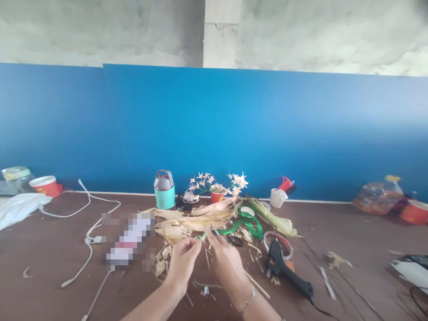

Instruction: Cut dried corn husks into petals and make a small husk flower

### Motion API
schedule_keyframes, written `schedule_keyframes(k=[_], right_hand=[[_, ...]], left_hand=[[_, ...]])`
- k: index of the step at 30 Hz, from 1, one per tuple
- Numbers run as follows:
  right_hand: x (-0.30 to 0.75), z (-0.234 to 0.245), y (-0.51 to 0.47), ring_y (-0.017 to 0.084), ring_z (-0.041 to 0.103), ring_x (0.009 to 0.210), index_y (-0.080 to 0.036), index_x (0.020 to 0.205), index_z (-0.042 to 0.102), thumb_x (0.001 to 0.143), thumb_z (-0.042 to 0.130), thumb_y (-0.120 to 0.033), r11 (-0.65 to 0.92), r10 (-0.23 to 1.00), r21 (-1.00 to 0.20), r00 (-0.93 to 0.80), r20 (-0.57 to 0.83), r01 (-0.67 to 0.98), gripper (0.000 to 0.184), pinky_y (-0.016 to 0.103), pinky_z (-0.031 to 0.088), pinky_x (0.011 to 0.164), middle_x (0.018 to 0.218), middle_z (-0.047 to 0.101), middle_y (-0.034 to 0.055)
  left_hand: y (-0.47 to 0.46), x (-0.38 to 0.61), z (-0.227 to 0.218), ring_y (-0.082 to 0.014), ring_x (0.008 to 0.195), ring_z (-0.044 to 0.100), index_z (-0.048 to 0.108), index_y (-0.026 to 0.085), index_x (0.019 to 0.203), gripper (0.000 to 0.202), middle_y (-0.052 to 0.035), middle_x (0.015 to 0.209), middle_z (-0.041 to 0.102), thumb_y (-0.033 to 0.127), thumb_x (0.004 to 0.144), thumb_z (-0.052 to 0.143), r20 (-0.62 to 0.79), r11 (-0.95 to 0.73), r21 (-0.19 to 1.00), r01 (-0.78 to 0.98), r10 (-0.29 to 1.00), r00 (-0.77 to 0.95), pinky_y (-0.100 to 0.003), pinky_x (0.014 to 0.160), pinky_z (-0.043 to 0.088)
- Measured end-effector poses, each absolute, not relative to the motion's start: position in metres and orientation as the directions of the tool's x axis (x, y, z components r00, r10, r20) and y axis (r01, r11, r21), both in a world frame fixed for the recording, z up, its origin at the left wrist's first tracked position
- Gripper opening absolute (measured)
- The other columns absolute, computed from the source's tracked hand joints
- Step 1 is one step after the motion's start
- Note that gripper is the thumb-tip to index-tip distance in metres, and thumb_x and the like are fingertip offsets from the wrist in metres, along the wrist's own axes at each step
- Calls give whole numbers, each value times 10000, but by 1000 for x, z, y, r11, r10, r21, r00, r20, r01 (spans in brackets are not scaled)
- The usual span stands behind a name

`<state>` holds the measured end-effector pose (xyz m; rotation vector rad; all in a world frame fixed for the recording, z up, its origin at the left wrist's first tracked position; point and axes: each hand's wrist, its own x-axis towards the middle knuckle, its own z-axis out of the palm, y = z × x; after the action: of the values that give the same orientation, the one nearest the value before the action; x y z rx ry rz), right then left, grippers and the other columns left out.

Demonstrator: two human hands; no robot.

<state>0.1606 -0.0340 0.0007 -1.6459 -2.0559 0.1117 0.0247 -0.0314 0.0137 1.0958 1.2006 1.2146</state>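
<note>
My left hand [183,261] is closed in a pinch, thumb against the curled index finger. A small green bit [203,236] shows at its fingertips, too small to name. Close beside it, my right hand [226,261] has its index finger pointing forward over the left fingertips. A thin grey, blade-like piece [214,229] sticks out at the right fingers; its kind is hidden. Just beyond both hands lie dried corn husks [197,220] and a green ribbon [257,227]. A thin stick [257,285] lies by my right wrist.
A black glue gun [287,269] and a tape roll [277,243] lie at the right. Behind stand a turquoise flask [164,196], husk flowers [239,180] in a red cup [216,196], and a white cup [277,198] of tools. White cables [90,236] run at the left.
</note>
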Motion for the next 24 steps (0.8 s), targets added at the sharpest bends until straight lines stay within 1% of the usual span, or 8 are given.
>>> schedule_keyframes(k=[2, 5, 8, 10, 14, 17, 20, 24], right_hand=[[172, 1, -27, 168, 618, 626, -199, 1275, 493, 654, 419, 22, 209, 938, -427, -57, 342, 880, 663, 244, 492, 589, 838, 669, 103], [182, 5, -24, 168, 592, 633, -194, 1262, 500, 822, 367, -126, 333, 901, -669, -15, 434, 664, 464, 277, 494, 611, 757, 662, 63], [178, 11, -29, 112, 456, 402, -175, 1310, 429, 865, 394, -280, 241, 970, -921, -90, 224, 307, 459, 216, 395, 399, 618, 619, 9], [171, 15, -33, 79, 380, 341, -181, 1314, 418, 848, 437, -316, 129, 973, -979, -213, 94, 155, 485, 186, 314, 343, 602, 617, -7], [164, 18, -37, 61, 351, 330, -221, 1257, 499, 833, 467, -303, 108, 952, -987, -299, 68, 120, 433, 172, 286, 336, 610, 621, -15], [164, 17, -36, 86, 445, 390, -230, 1207, 563, 846, 431, -251, 211, 944, -959, -293, 149, 191, 384, 190, 384, 386, 660, 636, -1], [164, 14, -36, 151, 604, 627, -235, 1189, 585, 837, 393, -153, 394, 907, -865, -285, 311, 311, 409, 277, 515, 629, 788, 678, 32], [161, 10, -39, 186, 608, 938, -240, 1252, 525, 758, 353, -5, 531, 846, -707, -327, 420, 467, 573, 330, 474, 859, 1040, 654, 79]], left_hand=[[-34, 25, 20, -104, 503, 410, 561, 164, 497, 276, 31, 492, 507, 377, 664, 615, -43, 43, 998, -48, 999, 4, -224, 512, 306], [-34, 23, 27, -136, 553, 485, 621, 164, 552, 281, 10, 524, 573, 429, 643, 635, -72, 71, 996, -45, 997, -25, -240, 567, 356], [-30, 21, 26, -167, 621, 543, 661, 162, 609, 296, -5, 567, 624, 456, 636, 642, -96, 93, 994, -54, 995, -42, -245, 601, 386], [-27, 20, 25, -181, 658, 565, 677, 165, 643, 283, -8, 590, 643, 445, 647, 633, -84, 83, 996, -41, 996, -29, -245, 614, 398], [-26, 18, 23, -199, 700, 590, 686, 167, 693, 257, -10, 632, 657, 412, 663, 613, -9, 9, 1000, -30, 1000, 17, -262, 660, 423], [-27, 19, 22, -183, 636, 567, 657, 165, 643, 252, 2, 585, 618, 411, 661, 606, -11, 11, 1000, -22, 1000, 3, -257, 614, 415], [-27, 19, 20, -155, 582, 519, 614, 162, 589, 227, 15, 542, 576, 382, 648, 614, -50, 49, 998, -50, 999, -20, -234, 554, 379], [-26, 21, 15, -134, 565, 484, 595, 158, 569, 218, 20, 530, 547, 364, 638, 612, -56, 51, 993, -109, 998, -37, -221, 543, 355]])
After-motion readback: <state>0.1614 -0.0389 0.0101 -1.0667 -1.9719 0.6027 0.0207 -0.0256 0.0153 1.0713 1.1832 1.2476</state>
